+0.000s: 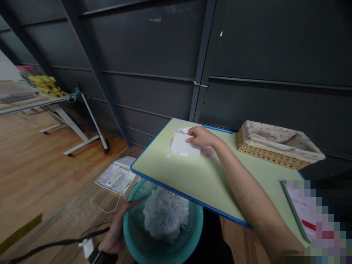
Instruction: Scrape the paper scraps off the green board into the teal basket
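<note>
My right hand (202,136) pinches the upper right edge of a flat white card (184,144) over the pale green tabletop (189,179). Bits of torn white paper (182,130) lie around the card, and a blurred pinkish patch (207,150) shows beside it. Below the table's near edge, my left hand (118,225) grips the rim of a teal plastic basket (197,236), thumb over the edge. Inside the basket sits a heap of crumpled whitish scraps (166,214), apparently paper. The table partly covers the basket's far side.
A cloth-lined wicker basket (271,156) stands at the table's back right, near a clipboard-like item (298,209). Dark metal panels (148,47) rise behind. On the floor are an open white box (117,178) and cables (62,242). Another table (33,104) holds yellow cloth (46,85).
</note>
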Demonstrator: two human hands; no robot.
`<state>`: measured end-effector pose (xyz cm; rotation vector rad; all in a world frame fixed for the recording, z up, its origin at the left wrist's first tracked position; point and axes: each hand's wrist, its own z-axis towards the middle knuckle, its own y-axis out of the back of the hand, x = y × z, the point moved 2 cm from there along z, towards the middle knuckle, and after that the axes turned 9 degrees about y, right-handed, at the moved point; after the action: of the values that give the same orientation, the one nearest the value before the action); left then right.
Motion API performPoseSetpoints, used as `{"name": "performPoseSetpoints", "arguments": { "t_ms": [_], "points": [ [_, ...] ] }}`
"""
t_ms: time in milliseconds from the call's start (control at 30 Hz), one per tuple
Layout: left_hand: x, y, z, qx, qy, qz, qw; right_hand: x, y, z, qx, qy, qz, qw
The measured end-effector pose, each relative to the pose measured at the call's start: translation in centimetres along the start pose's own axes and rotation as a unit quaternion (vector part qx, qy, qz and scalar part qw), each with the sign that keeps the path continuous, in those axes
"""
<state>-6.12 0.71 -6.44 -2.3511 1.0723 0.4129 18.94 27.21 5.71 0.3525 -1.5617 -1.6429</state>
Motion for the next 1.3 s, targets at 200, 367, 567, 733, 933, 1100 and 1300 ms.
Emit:
{"name": "performPoseSetpoints", "arguments": {
  "t_ms": [200,367,567,733,933,1100,1300],
  "points": [
    [-0.6,0.1,-0.6,0.016,-0.027,0.018,0.999,2.1,-1.1,0.2,0.001,0.049,0.022,0.999],
    [-0.7,-0.4,-0.8,0.031,-0.059,0.033,0.997,3.0,-1.6,-0.1,0.017,0.107,0.113,0.988],
    [-0.8,-0.3,-0.7,0.039,-0.073,0.031,0.996,2.8,-1.9,-0.2,-0.033,0.066,0.070,0.995],
    [-1.0,-0.5,-0.8,0.050,-0.065,0.022,0.996,3.5,-2.8,0.0,0.033,0.092,0.115,0.989],
    [-1.2,-0.4,-0.9,0.047,-0.038,0.015,0.998,3.4,-2.8,0.1,-0.004,0.086,0.154,0.984],
    [-1.5,0.2,-0.3,0.023,-0.052,-0.007,0.998,3.6,-3.4,0.0,0.039,0.086,0.142,0.985],
    [-1.7,0.4,0.3,-0.006,-0.062,0.012,0.998,4.1,-3.3,0.3,0.069,0.083,0.171,0.979]
  ]
}}
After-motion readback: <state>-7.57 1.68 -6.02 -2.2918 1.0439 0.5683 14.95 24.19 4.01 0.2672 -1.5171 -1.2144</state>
